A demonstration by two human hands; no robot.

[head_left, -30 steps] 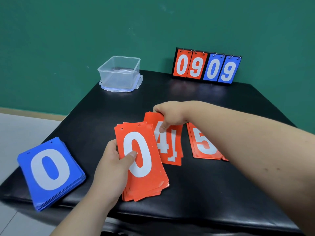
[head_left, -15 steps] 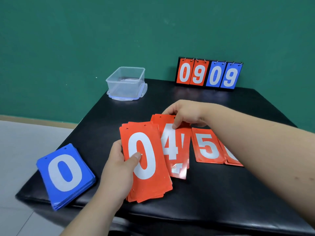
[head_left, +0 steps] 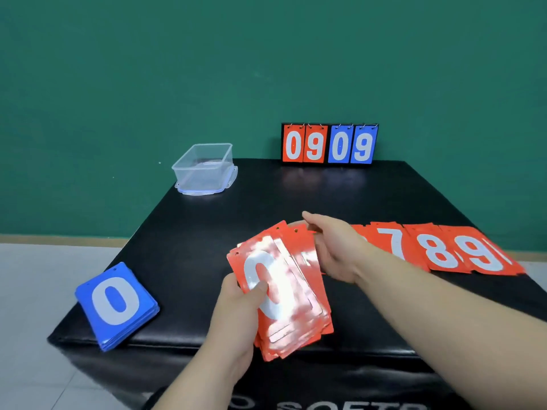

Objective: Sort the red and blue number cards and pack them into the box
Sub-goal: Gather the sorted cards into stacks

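My left hand (head_left: 239,315) grips a fanned stack of red number cards (head_left: 284,294) with a white 0 on top, thumb pressed on its face. My right hand (head_left: 331,247) pinches the far edge of more red cards lying against that stack. To the right, red cards (head_left: 461,250) showing 7, 8 and 9 lie overlapped in a row on the black table (head_left: 325,196). A blue card stack (head_left: 115,303) topped by a 0 sits at the table's front left corner. The clear plastic box (head_left: 204,165) stands at the back left, nothing inside, on its lid.
A flip scoreboard (head_left: 329,144) reading 09 in red and 09 in blue stands at the table's back edge against the green wall. Pale floor lies beyond the table's left side.
My right hand has brought the 4 cards onto the stack in my left hand. The view has shifted, so the 7, 8 and 9 cards on the right have come into sight.
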